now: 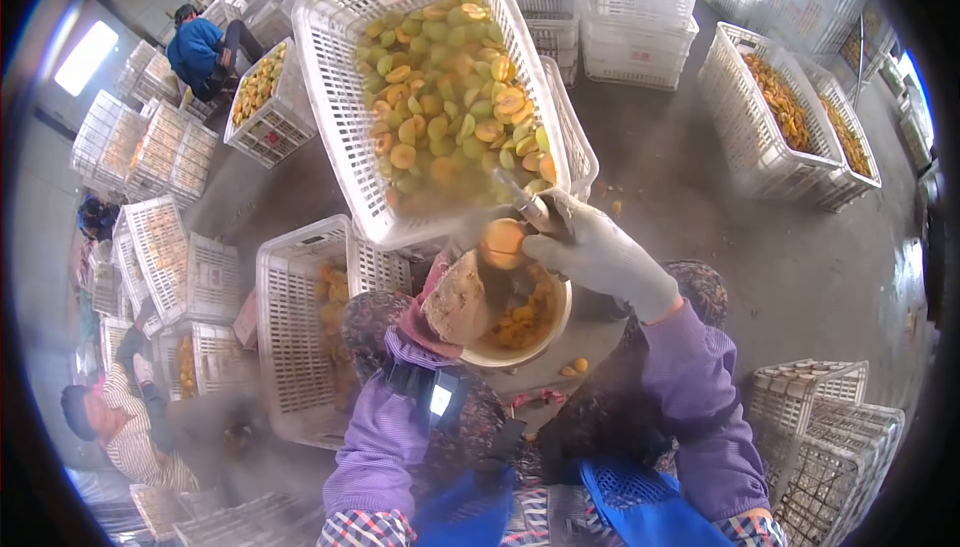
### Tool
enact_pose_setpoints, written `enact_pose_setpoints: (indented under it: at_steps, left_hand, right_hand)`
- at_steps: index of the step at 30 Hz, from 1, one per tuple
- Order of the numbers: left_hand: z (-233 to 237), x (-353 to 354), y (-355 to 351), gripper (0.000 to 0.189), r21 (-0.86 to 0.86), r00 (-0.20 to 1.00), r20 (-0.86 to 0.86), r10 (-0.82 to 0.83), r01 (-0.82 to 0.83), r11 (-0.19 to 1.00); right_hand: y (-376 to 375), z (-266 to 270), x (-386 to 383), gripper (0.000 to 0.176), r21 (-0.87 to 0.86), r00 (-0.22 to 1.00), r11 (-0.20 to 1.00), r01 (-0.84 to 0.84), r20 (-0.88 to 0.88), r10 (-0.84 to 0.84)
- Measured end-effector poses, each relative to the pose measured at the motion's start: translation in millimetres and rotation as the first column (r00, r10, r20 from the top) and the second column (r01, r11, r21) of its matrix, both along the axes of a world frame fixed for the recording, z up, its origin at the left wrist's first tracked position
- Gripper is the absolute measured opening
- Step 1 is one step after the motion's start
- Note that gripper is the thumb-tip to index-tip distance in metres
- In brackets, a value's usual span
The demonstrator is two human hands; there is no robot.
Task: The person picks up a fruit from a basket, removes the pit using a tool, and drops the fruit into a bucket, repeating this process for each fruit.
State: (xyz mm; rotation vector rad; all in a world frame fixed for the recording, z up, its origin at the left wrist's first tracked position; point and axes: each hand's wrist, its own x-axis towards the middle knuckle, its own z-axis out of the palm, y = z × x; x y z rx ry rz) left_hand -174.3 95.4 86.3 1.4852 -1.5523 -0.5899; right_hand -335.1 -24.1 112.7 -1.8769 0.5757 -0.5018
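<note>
My left hand (455, 305), in a pinkish work glove with a dirty, worn palm, holds an orange-yellow peach (502, 244) over a white bucket (562, 322). Wet orange pieces of fruit lie inside the bucket, which stands between my knees. In a pale grey glove, my right hand (612, 255) grips a short knife (532, 205), its narrow metal blade pointing up and away from me. The right thumb reaches to the side of the peach. Just beyond both hands, a tilted white crate (335, 97) holds many green and yellow halved peaches.
At my left stands a white crate (285, 347) with some orange fruit. Crates of orange fruit (745, 142) sit at the right, stacked crates (640, 32) behind. A person in blue (200, 47) and another in stripes (130, 432) are on the left. Loose fruit pieces (575, 367) lie by the bucket.
</note>
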Motion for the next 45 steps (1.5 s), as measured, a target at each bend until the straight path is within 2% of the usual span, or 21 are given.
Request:
enact_pose_setpoints:
  at_steps: [5,8,10,12,15,16,18,20,24,28,30,32,33,34,36,37,38,40,42,43,45]
  left_hand:
    - [-40,29,18,0.041,0.189,1.000,0.016,-0.009,0.006,0.982]
    - [-35,46,9,0.046,0.184,0.926,-0.376,0.036,0.036,0.982]
    - [-27,40,14,0.051,0.161,0.679,-0.731,0.075,0.065,0.985]
    - [-1,31,2,0.046,-0.100,0.667,-0.735,-0.120,0.069,0.993]
    - [1,45,-27,0.037,-0.211,0.930,-0.367,-0.006,-0.077,0.975]
    - [-1,58,-33,0.035,-0.281,0.983,-0.183,0.011,-0.063,0.958]
    - [-4,65,-35,0.033,-0.321,0.995,-0.090,0.051,-0.077,0.944]
    - [-1,61,-34,0.033,-0.227,0.956,-0.283,0.079,-0.147,0.963]
    - [10,59,-32,0.033,0.078,0.797,-0.576,0.181,-0.167,0.983]
    - [-4,63,-34,0.032,0.053,0.746,-0.658,0.097,-0.083,0.995]
    - [-10,63,-37,0.032,0.090,0.594,-0.799,0.090,-0.029,0.995]
    - [-24,66,-38,0.031,0.140,0.265,-0.957,0.117,0.072,0.987]
    - [-29,71,-36,0.032,0.101,0.156,-0.985,0.074,0.174,0.979]
    - [-34,75,-36,0.033,0.064,0.447,-0.894,0.015,0.094,0.994]
    - [-55,78,-34,0.035,-0.046,0.885,-0.466,-0.005,-0.018,0.999]
    - [-72,70,-34,0.038,-0.031,0.489,-0.870,-0.054,0.054,0.998]
    - [-89,62,-34,0.042,-0.033,-0.077,-0.997,-0.030,0.035,0.999]
    - [-89,50,-48,0.046,-0.341,0.128,-0.936,-0.327,-0.100,0.935]
    - [-84,62,-51,0.050,-0.609,0.430,-0.752,-0.500,-0.164,0.776]
    - [-82,66,-52,0.049,-0.616,0.471,-0.728,-0.498,-0.130,0.777]
    - [-67,72,-43,0.048,-0.356,0.345,-0.878,-0.333,-0.002,0.935]
  right_hand:
    - [-10,11,11,0.038,-0.027,0.987,0.991,-0.129,-0.100,0.125]
    - [-18,-1,31,0.038,-0.198,0.997,0.978,-0.067,-0.038,0.060]
    - [-23,-8,44,0.039,-0.189,0.998,0.981,-0.037,-0.047,0.028]
    - [-26,-3,55,0.039,-0.133,0.993,0.991,-0.003,-0.116,-0.013]
    - [-29,-11,72,0.039,-0.207,0.998,0.978,0.002,-0.067,-0.016]
    - [-29,-12,79,0.039,-0.259,0.998,0.966,-0.008,-0.056,-0.007]
    - [-33,-6,82,0.041,-0.197,0.989,0.980,-0.043,-0.149,0.014]
    - [-36,-3,87,0.043,-0.140,0.983,0.988,-0.066,-0.179,0.040]
    - [-39,4,94,0.047,0.082,0.963,0.994,-0.067,-0.254,0.086]
    - [-40,-4,93,0.046,0.053,0.983,0.998,-0.038,-0.178,0.047]
    - [-39,-10,94,0.045,0.065,0.991,0.998,-0.028,-0.131,0.036]
    - [-36,-15,95,0.044,0.108,0.991,0.994,-0.004,-0.130,0.018]
    - [-34,-16,96,0.041,0.006,0.991,1.000,-0.005,-0.134,0.006]
    - [-33,-17,98,0.038,-0.097,0.991,0.995,-0.005,-0.135,-0.008]
    - [-29,-20,100,0.032,-0.295,0.991,0.956,0.004,-0.127,-0.043]
    - [-26,-20,101,0.028,-0.339,0.998,0.941,-0.002,-0.065,-0.021]
    - [-25,-20,101,0.027,-0.345,0.996,0.938,-0.003,-0.084,-0.028]
    - [-26,-18,102,0.026,-0.352,0.994,0.936,-0.034,-0.109,-0.005]
    - [-26,-23,105,0.023,-0.184,0.994,0.983,-0.001,-0.107,-0.020]
    - [-25,-24,105,0.023,-0.233,0.994,0.973,-0.010,-0.106,-0.015]
    - [-27,-33,104,0.027,-0.313,0.995,0.950,-0.001,-0.091,-0.029]
